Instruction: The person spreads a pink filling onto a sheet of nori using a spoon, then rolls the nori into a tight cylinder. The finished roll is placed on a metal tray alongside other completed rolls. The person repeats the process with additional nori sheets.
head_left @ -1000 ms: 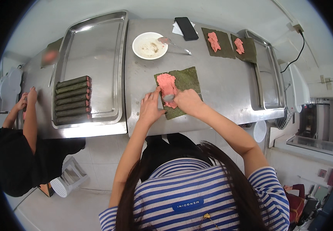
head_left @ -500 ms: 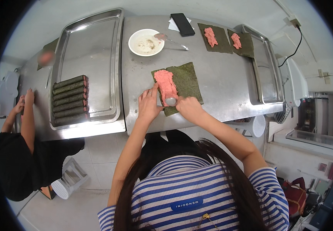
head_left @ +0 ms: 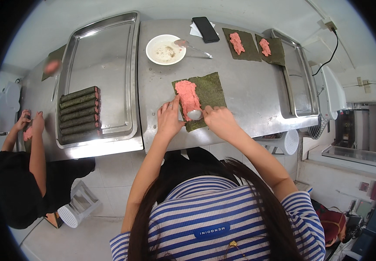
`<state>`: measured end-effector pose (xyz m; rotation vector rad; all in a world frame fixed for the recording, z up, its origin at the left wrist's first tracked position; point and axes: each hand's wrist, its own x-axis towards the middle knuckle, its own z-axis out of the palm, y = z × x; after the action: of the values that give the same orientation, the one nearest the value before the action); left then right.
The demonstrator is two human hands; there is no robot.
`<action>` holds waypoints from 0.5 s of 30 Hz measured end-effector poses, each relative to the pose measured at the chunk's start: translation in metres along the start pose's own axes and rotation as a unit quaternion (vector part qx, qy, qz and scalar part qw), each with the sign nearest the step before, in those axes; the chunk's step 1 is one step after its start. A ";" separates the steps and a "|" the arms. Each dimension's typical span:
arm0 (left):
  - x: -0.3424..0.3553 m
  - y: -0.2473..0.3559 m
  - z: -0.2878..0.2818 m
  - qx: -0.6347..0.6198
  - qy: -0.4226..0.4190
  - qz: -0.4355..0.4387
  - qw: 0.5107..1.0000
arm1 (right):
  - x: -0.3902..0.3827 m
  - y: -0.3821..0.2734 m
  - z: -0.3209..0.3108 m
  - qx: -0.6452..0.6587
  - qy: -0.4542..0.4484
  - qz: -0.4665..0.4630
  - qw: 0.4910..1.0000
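Observation:
A square seaweed sheet lies on the steel table in front of me, with pink paste spread along its left part. My left hand rests at the sheet's left edge, fingers apart and bent slightly. My right hand grips a metal spoon, whose bowl lies on the lower end of the paste. Above them sit a white bowl of pale contents and a second spoon resting across its rim.
Left are a steel tray with several seaweed rolls and a co-worker's hands. Behind lie a black phone and two paste-topped sheets. Right are another tray and, below the table, a white stool.
The spoon has worked down and slightly right, widening the paste toward the sheet's near edge. My left hand stays at the left edge. The co-worker's hands have shifted over pink paste.

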<state>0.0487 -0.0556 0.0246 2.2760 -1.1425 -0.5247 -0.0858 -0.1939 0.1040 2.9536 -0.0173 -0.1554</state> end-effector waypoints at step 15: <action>0.000 0.000 -0.003 0.021 -0.013 0.007 1.000 | -0.023 0.000 0.016 0.097 -0.065 0.005 0.993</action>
<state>0.0501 -0.0549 0.0268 2.3025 -1.1925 -0.5317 -0.1107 -0.1967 0.0905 3.1315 -0.0675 -0.3652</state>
